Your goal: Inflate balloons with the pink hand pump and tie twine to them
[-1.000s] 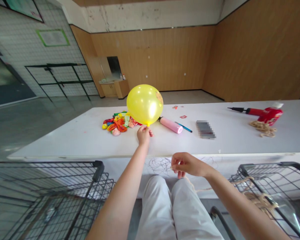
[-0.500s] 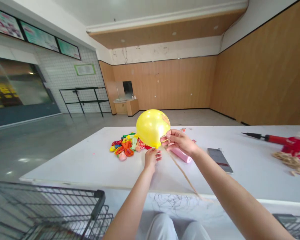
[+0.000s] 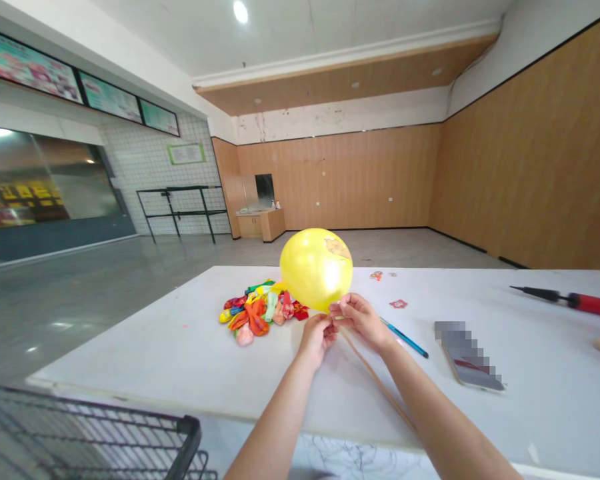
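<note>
An inflated yellow balloon [image 3: 313,267] with a printed patch on its upper right stands neck down above the table. My left hand [image 3: 317,339] is closed just beneath it, fingers pinching the balloon's neck. My right hand [image 3: 361,321] meets it from the right, thumb and fingertips closed on a tan string [image 3: 373,375] at the neck. From the hands the string trails down and right toward the table's near edge. Fingers hide the knot area, so how the string lies around the neck cannot be made out.
Uninflated balloons in many colours [image 3: 255,313] lie heaped left of my hands on the white table [image 3: 145,347]. To the right are a blue pen [image 3: 407,339], a phone [image 3: 473,360] and a red pump [image 3: 595,305]. A black cart [image 3: 105,433] stands at the near left.
My right hand has come lower, so both hands now meet at the balloon's neck. The view has shifted; a blue pen shows, while the pink cylinder is no longer visible.
</note>
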`<state>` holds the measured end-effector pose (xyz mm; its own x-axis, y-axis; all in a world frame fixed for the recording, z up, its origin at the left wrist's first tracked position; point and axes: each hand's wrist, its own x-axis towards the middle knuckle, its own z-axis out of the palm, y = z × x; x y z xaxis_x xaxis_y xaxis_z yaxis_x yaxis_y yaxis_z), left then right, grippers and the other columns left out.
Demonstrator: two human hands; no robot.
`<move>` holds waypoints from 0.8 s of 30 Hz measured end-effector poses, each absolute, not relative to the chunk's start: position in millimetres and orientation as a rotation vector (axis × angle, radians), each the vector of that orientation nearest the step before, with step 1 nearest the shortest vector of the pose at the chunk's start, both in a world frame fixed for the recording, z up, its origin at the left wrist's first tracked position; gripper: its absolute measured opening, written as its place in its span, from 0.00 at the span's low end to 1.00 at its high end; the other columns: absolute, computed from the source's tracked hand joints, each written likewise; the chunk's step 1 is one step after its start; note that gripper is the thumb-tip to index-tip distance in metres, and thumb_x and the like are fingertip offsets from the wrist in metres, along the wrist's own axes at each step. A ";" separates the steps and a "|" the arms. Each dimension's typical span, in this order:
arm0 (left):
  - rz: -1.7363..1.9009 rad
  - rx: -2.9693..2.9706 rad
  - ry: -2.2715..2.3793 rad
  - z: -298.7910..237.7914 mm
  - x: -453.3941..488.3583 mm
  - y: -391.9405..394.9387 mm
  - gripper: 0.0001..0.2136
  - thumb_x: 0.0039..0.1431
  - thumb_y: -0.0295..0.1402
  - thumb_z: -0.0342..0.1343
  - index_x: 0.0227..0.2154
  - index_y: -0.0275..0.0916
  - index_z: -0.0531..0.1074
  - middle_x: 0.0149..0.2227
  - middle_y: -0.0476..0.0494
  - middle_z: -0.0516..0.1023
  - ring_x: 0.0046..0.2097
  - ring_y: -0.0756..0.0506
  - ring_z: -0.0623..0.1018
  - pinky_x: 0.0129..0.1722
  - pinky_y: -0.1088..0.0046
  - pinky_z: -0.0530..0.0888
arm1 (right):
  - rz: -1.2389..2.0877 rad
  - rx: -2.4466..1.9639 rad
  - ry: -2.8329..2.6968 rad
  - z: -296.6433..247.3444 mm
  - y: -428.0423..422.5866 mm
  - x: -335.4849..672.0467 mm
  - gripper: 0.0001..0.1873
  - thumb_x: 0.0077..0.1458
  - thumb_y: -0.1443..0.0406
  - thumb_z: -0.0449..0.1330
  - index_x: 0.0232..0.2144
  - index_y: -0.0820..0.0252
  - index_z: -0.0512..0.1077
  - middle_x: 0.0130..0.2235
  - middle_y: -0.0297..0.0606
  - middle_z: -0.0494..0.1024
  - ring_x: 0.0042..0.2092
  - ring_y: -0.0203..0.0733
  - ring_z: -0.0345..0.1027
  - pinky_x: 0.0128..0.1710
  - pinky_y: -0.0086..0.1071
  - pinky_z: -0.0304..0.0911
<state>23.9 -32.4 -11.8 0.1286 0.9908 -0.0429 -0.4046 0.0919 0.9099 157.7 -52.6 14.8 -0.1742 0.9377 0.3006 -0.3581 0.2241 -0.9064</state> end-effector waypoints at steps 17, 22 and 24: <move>0.965 0.679 0.722 -6.7 27.8 -39.8 0.04 0.53 0.24 0.55 0.27 0.35 0.66 0.20 0.49 0.69 0.19 0.55 0.68 0.18 0.82 0.66 | 1.176 -0.656 -1.155 5.8 -52.8 159.1 0.15 0.48 0.54 0.66 0.30 0.57 0.68 0.37 0.38 0.79 0.42 0.43 0.73 0.43 0.36 0.68; 0.966 0.715 0.700 -6.7 22.2 -37.8 0.10 0.48 0.28 0.60 0.28 0.38 0.62 0.20 0.56 0.63 0.15 0.59 0.58 0.13 0.85 0.49 | 1.294 -0.593 -0.874 19.0 -50.5 167.2 0.10 0.47 0.62 0.65 0.28 0.57 0.67 0.35 0.39 0.80 0.40 0.43 0.76 0.44 0.40 0.70; 0.967 0.720 0.667 -6.0 20.6 -37.3 0.12 0.46 0.30 0.61 0.28 0.38 0.61 0.20 0.58 0.61 0.15 0.60 0.56 0.13 0.85 0.47 | 1.267 -0.584 -0.809 27.4 -48.8 172.5 0.07 0.48 0.65 0.63 0.27 0.58 0.67 0.34 0.40 0.80 0.39 0.44 0.76 0.45 0.40 0.71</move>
<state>20.6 -37.3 -6.0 0.4128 0.8932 -0.1785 -0.4845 0.3812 0.7874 172.5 -48.8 27.4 0.0945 0.9743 0.2045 -0.5960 0.2200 -0.7723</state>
